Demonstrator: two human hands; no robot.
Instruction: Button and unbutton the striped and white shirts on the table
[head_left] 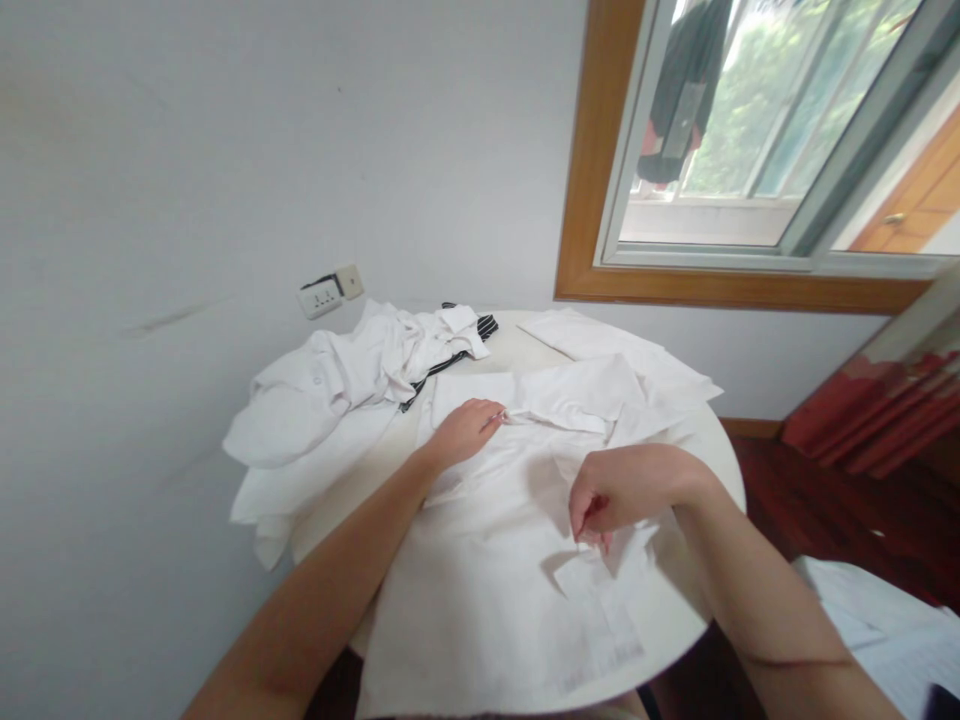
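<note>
Head view: a white shirt [480, 560] lies front up on the round surface [525, 352], its collar at the far end. The left hand [465, 430] rests flat by the collar, fingers together. The right hand [622, 490] pinches a tuck of the shirt front. The shirt appears laid out but not yet folded. A crumpled pile [330, 400] lies far left and a flat garment [615, 350] far right.

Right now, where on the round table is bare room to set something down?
Bare table shows between the crumpled pile and the folded cloth at the back, and a strip left of the spread shirt. The middle is crowded: shirt, left hand, right hand.
</note>
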